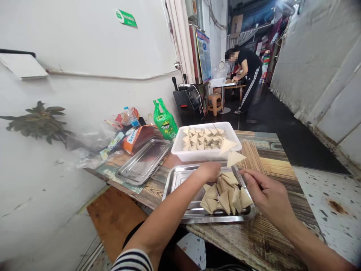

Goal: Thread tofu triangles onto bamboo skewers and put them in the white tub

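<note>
A steel tray (180, 180) lies on the wooden table (265, 233) in front of me, with several folded triangular pastries (225, 194) heaped at its right end. My left hand (209, 171) reaches over the tray's far edge, fingers curled down onto the top of the heap, apparently gripping a pastry. My right hand (267, 195) hovers just right of the tray, fingers loosely bent beside the pastries, holding nothing visible. Behind the tray stands a white plastic tub (205, 153) with more triangles, two of them resting on its right rim (231, 150).
An empty steel tray (143, 161) lies at the left, beside food packets, a bottle and a green bag (165, 120) along the white wall. A person in black bends over a small table (222, 83) far down the passage. A bamboo mat (254, 156) lies right of the tub.
</note>
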